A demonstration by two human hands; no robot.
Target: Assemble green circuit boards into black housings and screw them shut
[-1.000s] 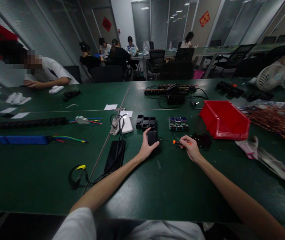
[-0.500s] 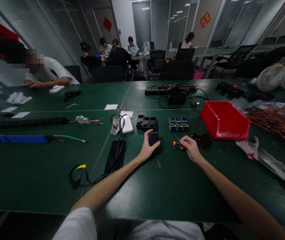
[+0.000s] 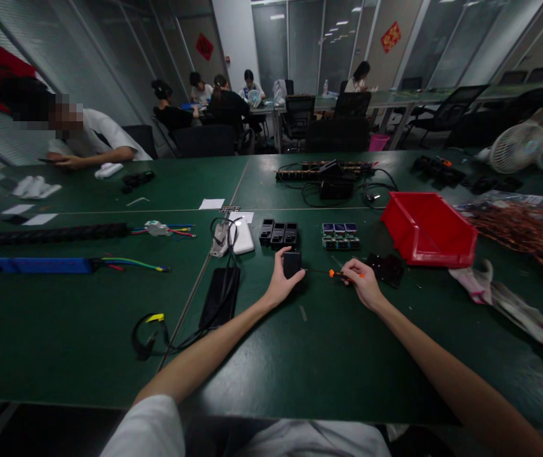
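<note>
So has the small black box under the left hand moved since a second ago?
No. The small black box sits just in front of the row of black modules, as before, gripped by the left hand; any shift matches slight camera motion.

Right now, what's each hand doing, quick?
Left hand: closed around the small black box.
Right hand: closed on the orange-handled screwdriver.

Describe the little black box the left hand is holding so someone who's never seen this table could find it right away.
Start at the red bin on the green table and look left, past the small circuit boards, to a row of black boxes. Just nearer than that row, one black box sits alone in the left hand. Only this one is gripped, with the orange-handled screwdriver in the right hand pointing at it.
</note>
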